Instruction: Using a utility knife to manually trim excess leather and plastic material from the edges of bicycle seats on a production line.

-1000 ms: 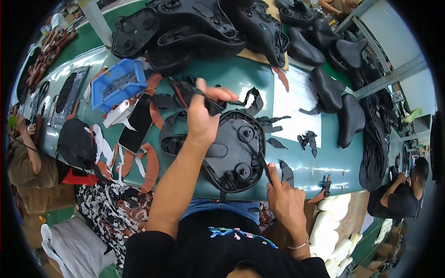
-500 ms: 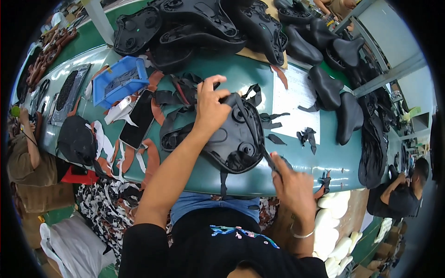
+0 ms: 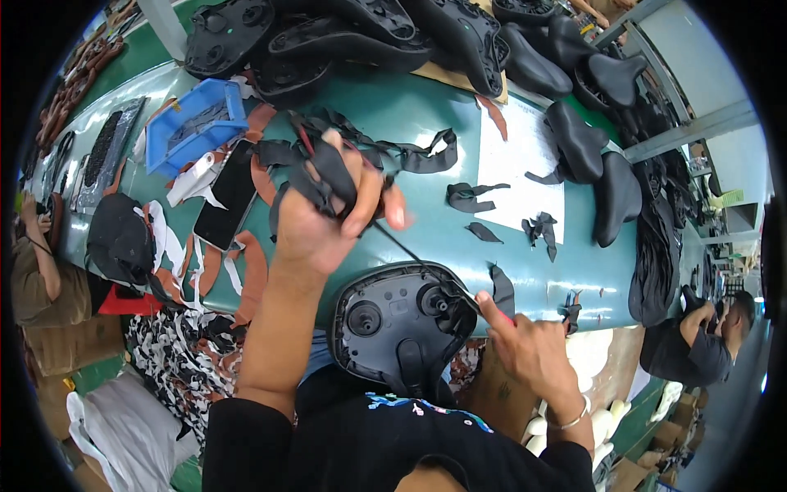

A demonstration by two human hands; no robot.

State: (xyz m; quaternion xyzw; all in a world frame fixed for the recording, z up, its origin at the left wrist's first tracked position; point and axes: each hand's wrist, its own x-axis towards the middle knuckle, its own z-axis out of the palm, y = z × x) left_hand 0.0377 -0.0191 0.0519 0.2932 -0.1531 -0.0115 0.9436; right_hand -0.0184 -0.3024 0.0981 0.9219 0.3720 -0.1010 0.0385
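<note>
A black bicycle saddle (image 3: 387, 334) lies underside up at the table's near edge, its narrow end toward my body. My left hand (image 3: 328, 209), somewhat blurred, is closed above and to the left of it, gripping black trim strips (image 3: 334, 174). From this hand a thin, taut black strip (image 3: 408, 252) runs down to the saddle's rim. My right hand (image 3: 529, 348) is wrapped around a red-handled knife (image 3: 506, 317), index finger stretched along it. The knife's tip meets the right part of the rim, where the strip ends.
Black saddles (image 3: 467, 41) are piled along the back and right. On the left are a blue bin (image 3: 197, 127), a phone (image 3: 227, 205) and brown and white scraps. A paper sheet (image 3: 525, 164) lies right of centre. Co-workers sit at both sides.
The saddle has turned and come nearer to my body. My left hand has left its rim and moved left, pulling a strip taut. The right hand has shifted slightly nearer with the knife.
</note>
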